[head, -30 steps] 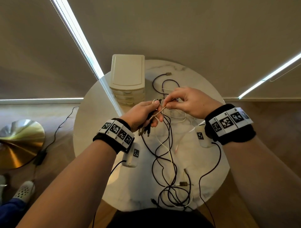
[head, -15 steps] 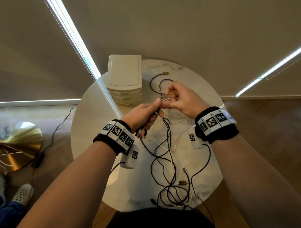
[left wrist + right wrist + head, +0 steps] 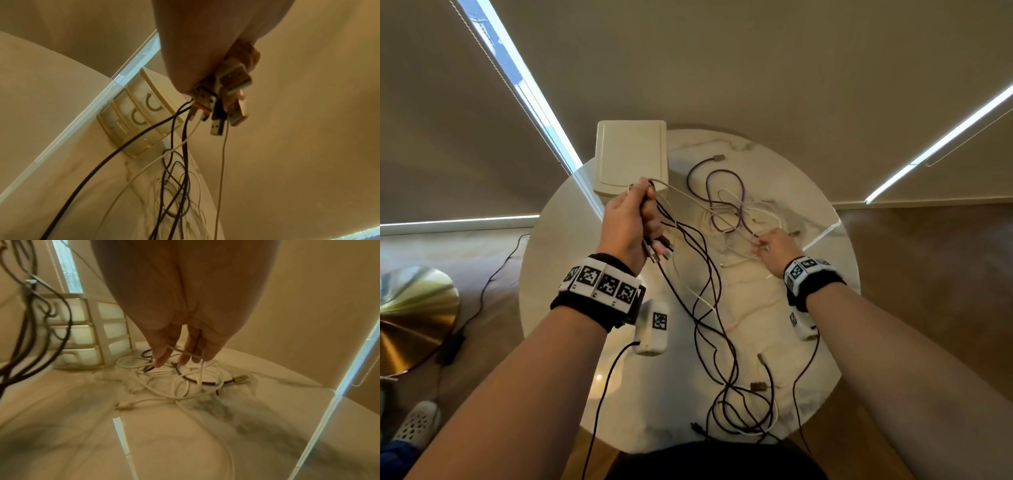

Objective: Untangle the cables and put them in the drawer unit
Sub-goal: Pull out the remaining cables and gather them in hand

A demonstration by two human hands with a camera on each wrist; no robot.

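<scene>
My left hand [image 3: 635, 219] is raised in front of the cream drawer unit [image 3: 631, 156] and grips a bundle of black and white cables [image 3: 698, 274] near their USB plugs [image 3: 224, 104], which stick out below the fist. The cables hang from it down to a tangle [image 3: 739, 407] at the table's near edge. My right hand [image 3: 770, 245] is low over the round marble table [image 3: 558, 274] and pinches a thin white cable [image 3: 183, 352]. That cable runs back to the left hand. A loose pile of white and purple cables [image 3: 732, 212] lies beyond the right hand.
The drawer unit [image 3: 88, 335] has three shut drawers facing me. A loose cable end with a metal plug [image 3: 717, 158] lies at the table's far side. On the floor at the left stand a brass lamp base [image 3: 410, 315] and its black cord [image 3: 493, 274].
The hands have drawn apart: the left rose toward the drawer unit with the bundle, the right dropped to the right with the white cable, stretching it between them.
</scene>
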